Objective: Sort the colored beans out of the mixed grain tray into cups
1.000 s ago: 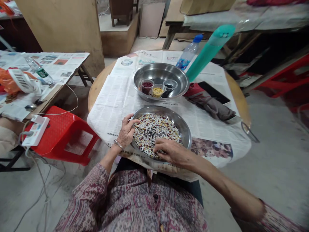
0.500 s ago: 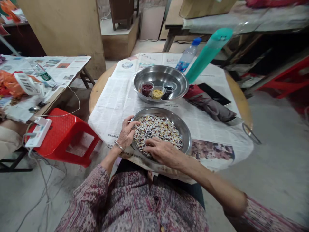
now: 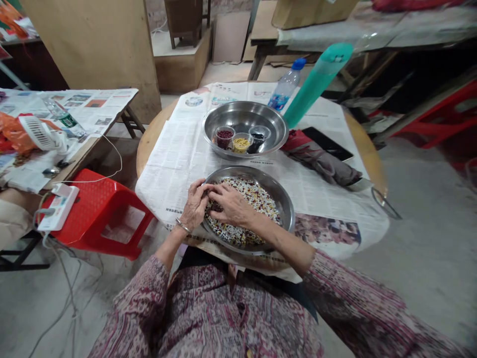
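A round steel basin (image 3: 287, 214) in front of me holds a mix of white, dark, red and yellow grains and beans (image 3: 259, 201). My left hand (image 3: 194, 208), with a bangle at the wrist, is closed over the basin's left rim. My right hand (image 3: 234, 206) reaches in from the right and rests at the left side of the mix, thumb and fingers apart, fingertips close to my left hand. Behind stands a second steel basin (image 3: 274, 141) with three clear cups: red beans (image 3: 224, 137), yellow beans (image 3: 240, 144) and black beans (image 3: 257, 141).
Newspaper (image 3: 167, 154) covers the round table. Beyond the second basin stand a water bottle (image 3: 286, 84) and a tall green container (image 3: 316, 87). A folded umbrella (image 3: 324, 164) and a dark phone (image 3: 328, 143) lie right. A red stool (image 3: 100, 209) bears a power strip (image 3: 59, 206).
My right hand has moved from the near middle of the mix up and left, to beside my left hand. My left hand stays at the rim.
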`<state>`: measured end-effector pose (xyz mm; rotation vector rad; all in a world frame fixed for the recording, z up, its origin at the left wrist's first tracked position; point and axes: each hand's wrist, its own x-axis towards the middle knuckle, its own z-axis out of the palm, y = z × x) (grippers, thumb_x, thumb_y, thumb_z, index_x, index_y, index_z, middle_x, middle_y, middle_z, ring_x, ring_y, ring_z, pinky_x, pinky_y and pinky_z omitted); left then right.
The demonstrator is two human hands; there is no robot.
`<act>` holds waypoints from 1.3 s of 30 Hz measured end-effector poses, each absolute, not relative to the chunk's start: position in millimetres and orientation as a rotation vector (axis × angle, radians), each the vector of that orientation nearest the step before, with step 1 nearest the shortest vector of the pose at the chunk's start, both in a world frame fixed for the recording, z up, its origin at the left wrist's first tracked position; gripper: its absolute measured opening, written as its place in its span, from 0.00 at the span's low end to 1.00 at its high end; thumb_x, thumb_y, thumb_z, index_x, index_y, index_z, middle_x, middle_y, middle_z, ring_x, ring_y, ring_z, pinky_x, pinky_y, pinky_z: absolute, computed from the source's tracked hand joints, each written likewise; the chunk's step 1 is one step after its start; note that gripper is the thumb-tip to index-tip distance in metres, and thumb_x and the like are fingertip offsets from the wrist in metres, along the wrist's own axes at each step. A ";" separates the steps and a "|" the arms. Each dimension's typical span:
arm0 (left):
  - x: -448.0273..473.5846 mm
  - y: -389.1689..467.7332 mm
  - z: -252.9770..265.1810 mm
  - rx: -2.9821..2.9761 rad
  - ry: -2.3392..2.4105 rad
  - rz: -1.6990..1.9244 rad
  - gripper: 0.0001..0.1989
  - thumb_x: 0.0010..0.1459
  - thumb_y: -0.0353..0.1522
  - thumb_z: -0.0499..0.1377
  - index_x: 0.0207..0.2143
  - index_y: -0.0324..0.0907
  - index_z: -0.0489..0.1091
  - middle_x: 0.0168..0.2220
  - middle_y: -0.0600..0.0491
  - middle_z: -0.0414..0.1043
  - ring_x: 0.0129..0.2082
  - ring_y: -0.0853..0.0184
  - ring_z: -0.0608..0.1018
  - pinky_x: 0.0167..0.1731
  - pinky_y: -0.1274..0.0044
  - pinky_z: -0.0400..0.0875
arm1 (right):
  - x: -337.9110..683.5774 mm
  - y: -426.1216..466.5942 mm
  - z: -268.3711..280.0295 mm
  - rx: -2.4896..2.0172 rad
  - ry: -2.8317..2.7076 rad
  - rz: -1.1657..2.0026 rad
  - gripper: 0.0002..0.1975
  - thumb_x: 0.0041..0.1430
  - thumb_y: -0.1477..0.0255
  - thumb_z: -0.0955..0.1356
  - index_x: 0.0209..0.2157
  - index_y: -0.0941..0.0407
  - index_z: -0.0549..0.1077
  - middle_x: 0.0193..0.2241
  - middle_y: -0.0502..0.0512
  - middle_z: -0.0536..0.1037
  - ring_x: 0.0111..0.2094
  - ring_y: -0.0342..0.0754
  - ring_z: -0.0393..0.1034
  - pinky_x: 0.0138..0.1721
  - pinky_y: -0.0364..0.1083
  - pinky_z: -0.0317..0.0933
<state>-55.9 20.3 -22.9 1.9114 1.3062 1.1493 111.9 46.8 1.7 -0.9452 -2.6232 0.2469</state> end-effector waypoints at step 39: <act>-56.1 20.8 -21.4 1.898 1.325 1.110 0.15 0.62 0.26 0.50 0.48 0.45 0.69 0.61 0.49 0.56 0.65 0.61 0.59 0.67 0.64 0.52 | 194.3 53.1 2.2 -1.361 -2.420 0.265 0.16 0.58 0.81 0.61 0.42 0.57 0.78 0.43 0.61 0.76 0.42 0.52 0.72 0.45 0.49 0.66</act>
